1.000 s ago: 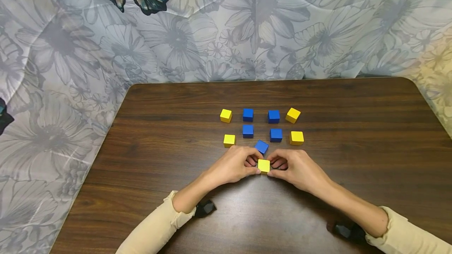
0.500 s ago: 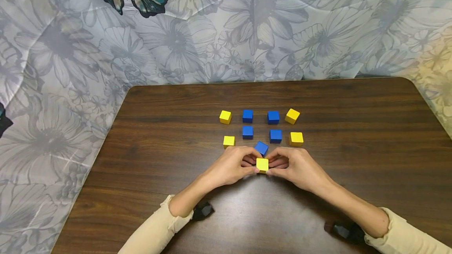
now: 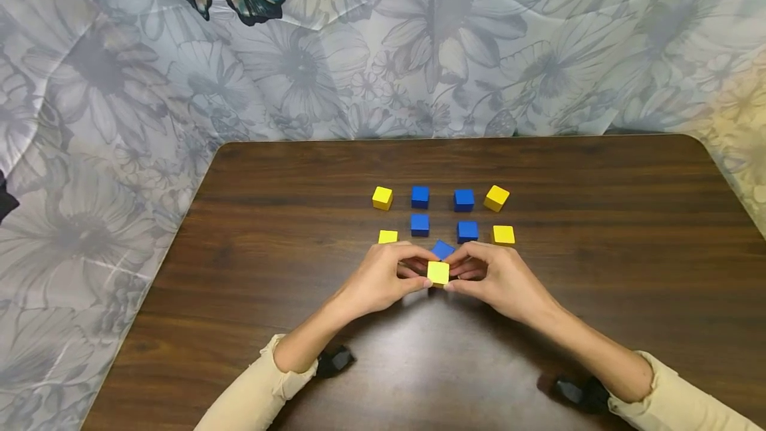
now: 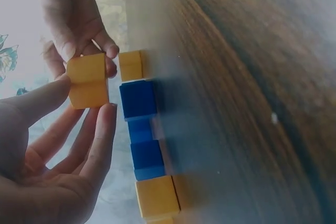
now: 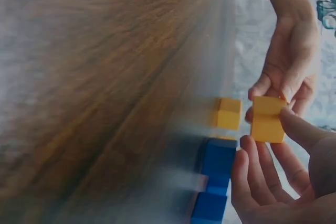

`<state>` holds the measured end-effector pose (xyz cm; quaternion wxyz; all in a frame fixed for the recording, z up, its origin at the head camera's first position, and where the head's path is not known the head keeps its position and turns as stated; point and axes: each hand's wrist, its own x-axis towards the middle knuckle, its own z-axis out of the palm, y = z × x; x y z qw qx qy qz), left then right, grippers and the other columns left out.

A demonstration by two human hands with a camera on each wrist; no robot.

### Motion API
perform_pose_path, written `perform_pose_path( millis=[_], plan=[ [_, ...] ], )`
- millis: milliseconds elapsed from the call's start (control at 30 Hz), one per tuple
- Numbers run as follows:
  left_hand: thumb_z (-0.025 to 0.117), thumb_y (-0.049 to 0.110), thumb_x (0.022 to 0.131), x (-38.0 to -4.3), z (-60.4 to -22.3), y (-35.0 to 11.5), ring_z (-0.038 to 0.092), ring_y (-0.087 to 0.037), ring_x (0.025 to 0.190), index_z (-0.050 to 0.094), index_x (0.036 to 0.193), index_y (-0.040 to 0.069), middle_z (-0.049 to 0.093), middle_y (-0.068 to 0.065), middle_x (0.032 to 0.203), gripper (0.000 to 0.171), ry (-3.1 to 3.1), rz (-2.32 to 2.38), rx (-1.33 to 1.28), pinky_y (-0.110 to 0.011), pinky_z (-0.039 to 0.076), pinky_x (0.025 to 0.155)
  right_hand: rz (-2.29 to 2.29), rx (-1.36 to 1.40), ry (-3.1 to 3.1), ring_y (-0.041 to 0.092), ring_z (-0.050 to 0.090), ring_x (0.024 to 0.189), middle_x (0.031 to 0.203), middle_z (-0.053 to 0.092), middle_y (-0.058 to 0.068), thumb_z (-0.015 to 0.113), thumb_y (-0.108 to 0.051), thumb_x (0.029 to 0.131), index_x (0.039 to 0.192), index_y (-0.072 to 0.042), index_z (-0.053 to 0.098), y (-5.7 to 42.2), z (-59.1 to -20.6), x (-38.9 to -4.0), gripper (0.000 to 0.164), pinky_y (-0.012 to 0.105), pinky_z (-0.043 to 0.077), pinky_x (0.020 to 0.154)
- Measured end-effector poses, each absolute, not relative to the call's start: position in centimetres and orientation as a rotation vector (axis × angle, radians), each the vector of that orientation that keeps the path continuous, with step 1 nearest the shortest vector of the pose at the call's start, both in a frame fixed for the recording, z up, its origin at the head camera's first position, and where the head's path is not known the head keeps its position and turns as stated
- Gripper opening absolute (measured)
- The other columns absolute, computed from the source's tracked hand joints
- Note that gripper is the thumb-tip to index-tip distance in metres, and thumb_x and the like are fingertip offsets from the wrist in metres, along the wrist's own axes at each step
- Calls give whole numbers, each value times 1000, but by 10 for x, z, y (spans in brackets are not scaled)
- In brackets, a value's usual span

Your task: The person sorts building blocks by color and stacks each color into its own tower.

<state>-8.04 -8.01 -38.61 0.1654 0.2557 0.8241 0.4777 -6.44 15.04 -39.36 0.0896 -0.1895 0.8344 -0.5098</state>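
Both hands hold one yellow cube (image 3: 438, 273) between them, raised above the brown table. My left hand (image 3: 383, 278) pinches its left side with thumb and fingers, as the left wrist view shows on the cube (image 4: 88, 81). Opposite, my right hand (image 3: 499, 279) pinches the right side, thumb on the near edge; the right wrist view shows the same cube (image 5: 268, 119). Just beyond the fingertips lies a turned blue cube (image 3: 443, 249), its front partly hidden. The left hand partly covers a yellow cube (image 3: 387, 237) behind it.
Farther back, blue cubes (image 3: 420, 225) stand in two columns. Yellow cubes flank them, among them one at the right (image 3: 503, 235) and one at the far left (image 3: 382, 198). The table (image 3: 269, 218) ends at a floral cloth (image 3: 335, 52).
Both hands have lifted the yellow cube off the table and shifted it slightly left and away from me. The other cubes have stayed in place.
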Motion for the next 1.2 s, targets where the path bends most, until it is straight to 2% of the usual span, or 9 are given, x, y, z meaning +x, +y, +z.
perform_pose_path(
  millis=[400,800,1033,1200],
  plan=[
    [78,0,84,-80,-379,-98,69,-13,96,68,112,10,68,-1,110,31,2329,1578,674,-25,58,80,-1546,-621,2490,10,70,83,98,69,-1,86,-7,76,99,-13,71,132,-383,-74,28,25,59,74],
    [79,0,82,-81,-379,-119,70,-16,94,71,113,7,69,-5,108,33,2301,1685,623,-29,59,80,-1600,-612,2456,9,69,82,99,69,-4,86,-10,77,100,-15,72,113,-381,-77,27,26,59,75],
    [79,-2,82,-81,-375,-137,72,-22,92,71,116,4,70,-11,113,35,2295,1712,574,-31,59,80,-1610,-617,2449,7,69,84,99,70,-6,86,-12,78,100,-16,72,96,-379,-81,26,26,58,76],
    [79,-2,82,-81,-374,-143,72,-22,92,72,115,5,70,-10,112,35,2294,1732,566,-33,59,80,-1636,-607,2415,8,70,83,99,70,-5,86,-13,78,100,-16,73,89,-380,-83,26,26,58,77]
  ],
)
